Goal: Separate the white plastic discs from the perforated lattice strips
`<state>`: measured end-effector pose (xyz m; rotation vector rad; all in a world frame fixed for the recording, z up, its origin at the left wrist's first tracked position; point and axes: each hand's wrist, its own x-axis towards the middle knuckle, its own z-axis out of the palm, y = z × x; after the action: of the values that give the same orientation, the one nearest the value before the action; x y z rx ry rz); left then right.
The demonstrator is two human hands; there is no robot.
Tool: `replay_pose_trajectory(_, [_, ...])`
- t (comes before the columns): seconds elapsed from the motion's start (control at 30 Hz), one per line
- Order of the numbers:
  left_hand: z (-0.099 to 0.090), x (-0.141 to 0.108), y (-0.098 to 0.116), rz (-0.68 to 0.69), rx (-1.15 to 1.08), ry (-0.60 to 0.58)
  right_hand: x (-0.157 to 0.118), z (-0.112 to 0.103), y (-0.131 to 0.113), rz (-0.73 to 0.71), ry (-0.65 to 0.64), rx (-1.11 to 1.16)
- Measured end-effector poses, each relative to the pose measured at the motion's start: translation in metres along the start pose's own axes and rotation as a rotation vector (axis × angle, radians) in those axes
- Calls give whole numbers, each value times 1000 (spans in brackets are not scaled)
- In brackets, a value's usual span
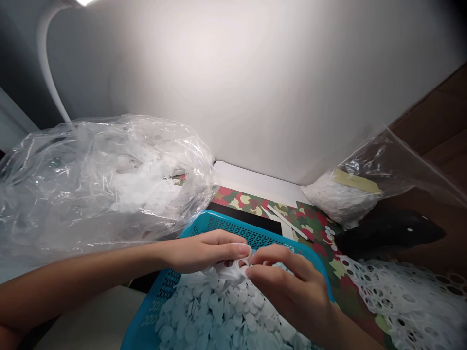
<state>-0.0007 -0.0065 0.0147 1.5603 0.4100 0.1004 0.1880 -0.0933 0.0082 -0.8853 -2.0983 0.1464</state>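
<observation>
Left fingers [230, 251] grip our holed sheet [233, 277] | right fingers [270, 278] pinch its edge | basket [140, 323] beneath, likely to catch discs [213, 318]

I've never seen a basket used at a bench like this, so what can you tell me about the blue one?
The blue basket looks like plastic, with a smooth rim, rounded far corners and walls pierced by small slots. It sits upright, its near edge out of view. Many small white discs lie inside. Both hands meet above it, the left forearm crossing over its left rim. Beyond its far rim lies a black strip; a clear bag bulges close to its far left corner.
</observation>
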Motion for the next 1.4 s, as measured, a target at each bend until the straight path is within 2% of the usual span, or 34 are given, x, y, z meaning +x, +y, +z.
replay_pose_trajectory(0.17, [-1, 0, 2, -12, -50, -22, 0, -5, -1, -54, -96, 77])
replay_pose_trajectory(0.3, [-4, 1, -5, -31, -149, -43, -5, -6, 1, 2, -185, 198])
replay_pose_trajectory(0.5, [-10, 4, -9, 4, -180, 90, -5, -5, 0, 19, -252, 189])
replay_pose_trajectory(0.6, [-9, 5, -7, 9, -162, 105, -3, -4, 1, 41, -196, 123])
replay_pose_trajectory(0.77, [-5, 3, -5, 40, -31, -29, -2, 0, 7, 22, -91, 166])
replay_pose_trajectory(0.83, [-5, 2, -5, 57, 0, -38, -1, 1, 8, 29, -94, 158])
replay_pose_trajectory(1.0, [-6, 4, -8, 63, -62, 39, 0, 1, 6, -6, -165, 126])
replay_pose_trajectory(1.2, [-5, 4, -6, 42, -48, 23, -3, 2, 6, 80, -81, 109])
replay_pose_trajectory(1.4, [-6, 4, -7, 53, -18, 2, -2, 3, 5, 77, -95, 102])
